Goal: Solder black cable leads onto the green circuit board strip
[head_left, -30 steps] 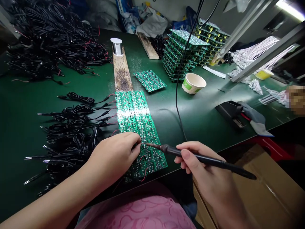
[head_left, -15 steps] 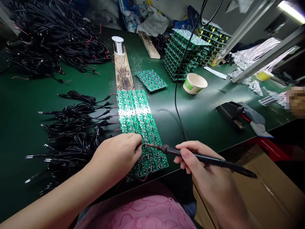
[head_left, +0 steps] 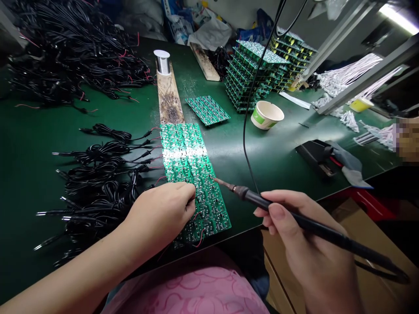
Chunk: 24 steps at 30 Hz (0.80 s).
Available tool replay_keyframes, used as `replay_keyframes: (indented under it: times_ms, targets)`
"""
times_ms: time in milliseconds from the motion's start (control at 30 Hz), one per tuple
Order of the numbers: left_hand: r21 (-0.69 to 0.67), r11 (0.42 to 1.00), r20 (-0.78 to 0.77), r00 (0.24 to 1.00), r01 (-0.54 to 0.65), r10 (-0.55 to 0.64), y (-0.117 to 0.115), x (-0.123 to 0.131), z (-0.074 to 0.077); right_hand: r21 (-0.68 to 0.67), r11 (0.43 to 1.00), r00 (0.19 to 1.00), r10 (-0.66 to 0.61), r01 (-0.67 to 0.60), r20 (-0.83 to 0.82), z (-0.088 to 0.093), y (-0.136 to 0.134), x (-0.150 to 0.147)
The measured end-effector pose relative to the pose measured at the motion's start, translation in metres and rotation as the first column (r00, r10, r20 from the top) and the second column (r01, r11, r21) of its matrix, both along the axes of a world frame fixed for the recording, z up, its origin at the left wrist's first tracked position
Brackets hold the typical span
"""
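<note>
Green rectangular circuit panel [head_left: 186, 168] could be scorched if black pen-shaped iron [head_left: 316, 226] slips; it's wrapped by right fingers [head_left: 288, 196]; left fingers [head_left: 187, 192] curled tight, hold unclear.

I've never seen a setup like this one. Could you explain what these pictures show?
There is no machine here: these are a person's two bare hands. Every picture comes from one camera worn on the head, looking forward and down. The right hand holds a pen-like soldering iron, its tip near the right edge of a green circuit board. The left hand is closed over the board; its fingertips are mostly hidden. On the green table, black cables lie left of the board. Farther back are a shiny spool on a wooden strip, a paper cup and stacked boards.
</note>
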<state>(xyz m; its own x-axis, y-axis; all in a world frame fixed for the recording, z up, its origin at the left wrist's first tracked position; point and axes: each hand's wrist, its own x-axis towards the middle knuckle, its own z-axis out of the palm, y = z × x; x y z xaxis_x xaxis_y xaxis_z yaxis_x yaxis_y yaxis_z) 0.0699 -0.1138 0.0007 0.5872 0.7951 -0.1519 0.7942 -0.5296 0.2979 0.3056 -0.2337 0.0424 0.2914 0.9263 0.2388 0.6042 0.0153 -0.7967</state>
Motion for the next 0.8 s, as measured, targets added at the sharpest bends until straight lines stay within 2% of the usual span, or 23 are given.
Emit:
replay_keyframes:
  times_ms: [100,167,300,400,500,667,800]
  targets:
    - [-0.001,1.000,0.014,1.000,-0.011,0.011,0.000,-0.001,0.000,0.018,1.000,1.000,-0.016,0.017,-0.026,-0.003,-0.003,0.002]
    - [-0.026,1.000,0.099,0.995,-0.014,0.016,0.000,-0.003,0.001,-0.001,0.999,0.998,-0.034,0.034,-0.046,-0.003,-0.006,0.004]
    - [-0.231,0.971,0.315,0.949,0.061,0.015,0.005,-0.009,0.009,-0.048,0.996,0.994,-0.082,0.079,-0.070,-0.002,-0.011,0.009]
    - [-0.325,0.940,0.343,0.939,0.104,0.015,0.007,-0.011,0.013,-0.069,0.995,0.996,-0.074,0.070,-0.050,-0.002,-0.013,0.012]
    - [-0.284,0.956,0.303,0.953,0.071,0.020,0.006,-0.010,0.010,-0.081,0.996,0.999,-0.035,0.032,-0.034,-0.004,-0.013,0.012]
    - [-0.075,0.997,0.154,0.988,-0.003,0.014,0.004,-0.004,-0.003,-0.086,0.993,0.996,0.074,-0.079,-0.058,-0.007,-0.009,0.006]
    - [-0.070,0.997,0.110,0.994,0.013,-0.005,0.003,-0.003,-0.003,-0.112,0.988,0.992,0.094,-0.103,-0.086,-0.009,-0.005,0.003]
